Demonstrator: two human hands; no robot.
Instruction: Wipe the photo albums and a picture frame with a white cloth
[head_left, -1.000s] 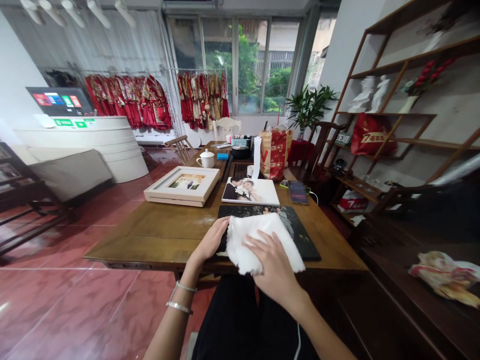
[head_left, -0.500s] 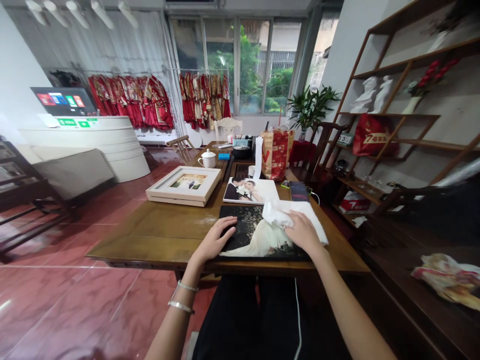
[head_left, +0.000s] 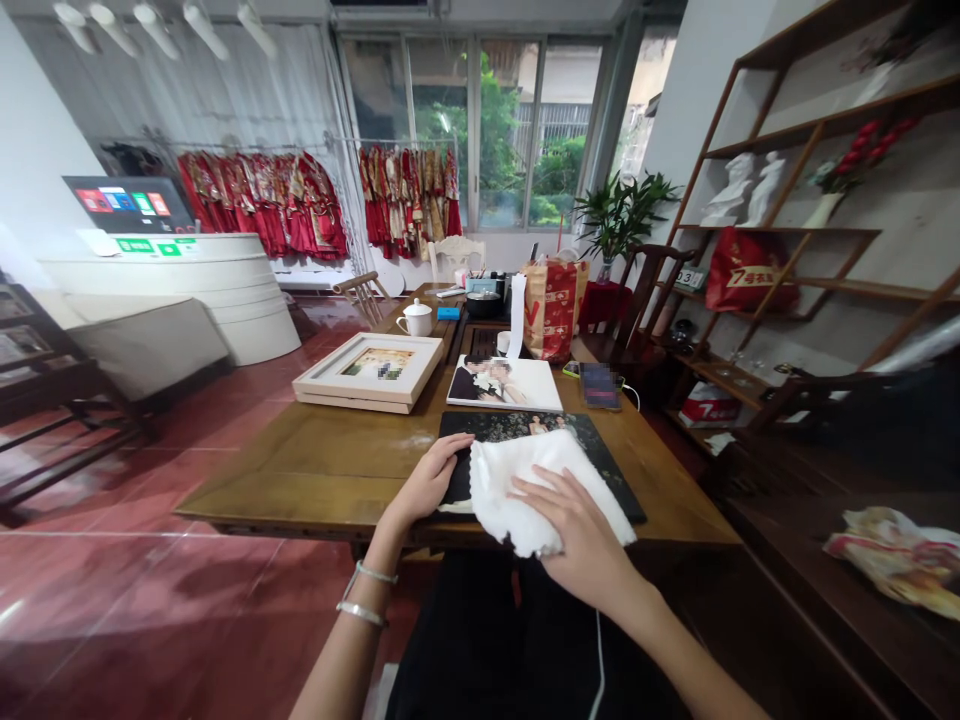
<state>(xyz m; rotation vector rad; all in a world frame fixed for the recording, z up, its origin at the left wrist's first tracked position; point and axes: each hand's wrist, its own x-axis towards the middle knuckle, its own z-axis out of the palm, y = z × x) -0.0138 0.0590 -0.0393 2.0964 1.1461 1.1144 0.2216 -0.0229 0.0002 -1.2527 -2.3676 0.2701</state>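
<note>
In the head view, a dark wedding photo panel (head_left: pixel 604 450) lies flat at the table's near edge. A white fluffy cloth (head_left: pixel 499 490) is spread over much of it, hiding its middle and part of its lower edge. My right hand (head_left: pixel 574 520) rests flat on the cloth, fingers outstretched and apart, pressing it down. On the panel's left edge lies my left hand (head_left: pixel 431 480), open, with its fingertips on the upper left part. A lighter photo print of a couple (head_left: pixel 536 385) sits just beyond the panel.
White picture frames (head_left: pixel 424 375) are stacked on the wooden table (head_left: pixel 300 470) at left. Behind stand a lidded white cup (head_left: pixel 417 318) and a red-and-tan paper bag (head_left: pixel 555 310). A phone (head_left: pixel 600 385) with a white cable lies at right. Shelves (head_left: pixel 780 230) line the right wall.
My right hand has moved left and toward me with the cloth, which was bunched up and now lies spread over the panel. My left hand has stayed in place.
</note>
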